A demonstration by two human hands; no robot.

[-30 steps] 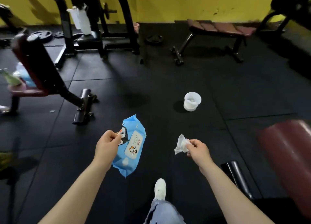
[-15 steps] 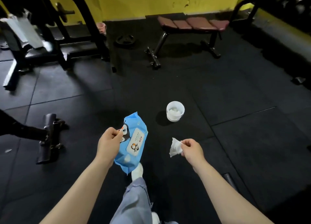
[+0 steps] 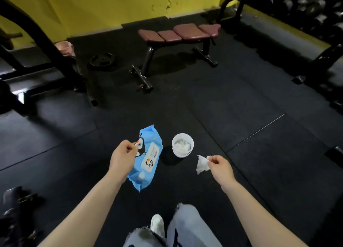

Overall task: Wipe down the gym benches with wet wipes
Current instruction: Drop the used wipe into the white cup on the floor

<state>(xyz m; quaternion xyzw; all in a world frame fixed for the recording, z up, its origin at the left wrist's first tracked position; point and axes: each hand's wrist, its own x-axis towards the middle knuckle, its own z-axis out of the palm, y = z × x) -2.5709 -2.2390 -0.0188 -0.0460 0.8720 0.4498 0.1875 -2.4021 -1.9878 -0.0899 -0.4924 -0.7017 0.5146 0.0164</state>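
- View has swung right over the last second: the maroon padded flat bench on a black steel frame (image 3: 179, 33) now sits straight ahead by the yellow wall; the other bench at left has dropped out of frame.
- The small white plastic tub with crumpled white wipes inside (image 3: 182, 147) has gone from well ahead of the hands to on the floor between them, nearer the right.
- Read: person is closing on the tub, likely to bin the used wipe, then do the far bench.
- Left hand (image 3: 123, 157) pinches the blue soft-plastic wet-wipe pack with penguin print (image 3: 146, 158) by its left edge.
- Pack hangs in the air, long axis near vertical, top tipped slightly right, label flap facing camera.
- Right hand (image 3: 220, 167) pinches a crumpled white wet wipe (image 3: 202, 164), dangling left of the fingers, just off the tub.
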